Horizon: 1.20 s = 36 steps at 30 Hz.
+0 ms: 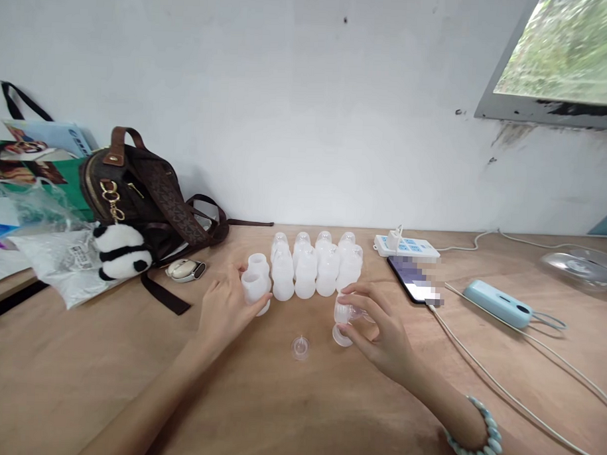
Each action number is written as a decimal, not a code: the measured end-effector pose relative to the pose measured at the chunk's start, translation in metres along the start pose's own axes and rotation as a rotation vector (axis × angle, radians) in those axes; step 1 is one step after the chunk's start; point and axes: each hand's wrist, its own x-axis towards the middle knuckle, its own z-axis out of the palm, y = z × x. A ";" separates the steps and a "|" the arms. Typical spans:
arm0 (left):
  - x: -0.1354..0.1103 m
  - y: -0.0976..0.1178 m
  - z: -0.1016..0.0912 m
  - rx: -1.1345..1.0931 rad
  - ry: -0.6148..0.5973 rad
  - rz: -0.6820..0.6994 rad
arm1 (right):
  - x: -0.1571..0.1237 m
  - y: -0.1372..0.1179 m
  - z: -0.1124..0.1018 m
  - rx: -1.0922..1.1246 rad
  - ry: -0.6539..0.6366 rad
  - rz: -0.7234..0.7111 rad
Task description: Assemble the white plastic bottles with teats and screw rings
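Note:
Several small white plastic bottles (312, 264) stand in rows on the wooden table (297, 406). My left hand (225, 311) curls around a white open-topped bottle (255, 287) at the left end of the rows; a second one stands right behind it. My right hand (380, 326) grips another small bottle (344, 318) in front of the rows, tilted on its side. A small clear cap (300, 347) lies on the table between my hands.
A brown handbag (140, 195) with a panda toy (119, 251) sits at the left beside plastic bags (48, 252). A power strip (406, 246), phone (415, 279), blue device (497, 304) and white cables (507, 387) lie at the right.

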 end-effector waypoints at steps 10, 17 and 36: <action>0.002 -0.008 0.013 -0.372 -0.157 -0.178 | -0.001 0.001 0.001 0.023 -0.027 0.024; 0.004 -0.007 0.016 -0.426 -0.186 -0.251 | -0.001 0.000 0.001 0.015 -0.042 0.047; -0.040 0.069 -0.004 -1.435 -0.770 -0.036 | -0.009 -0.013 0.016 0.116 -0.065 -0.148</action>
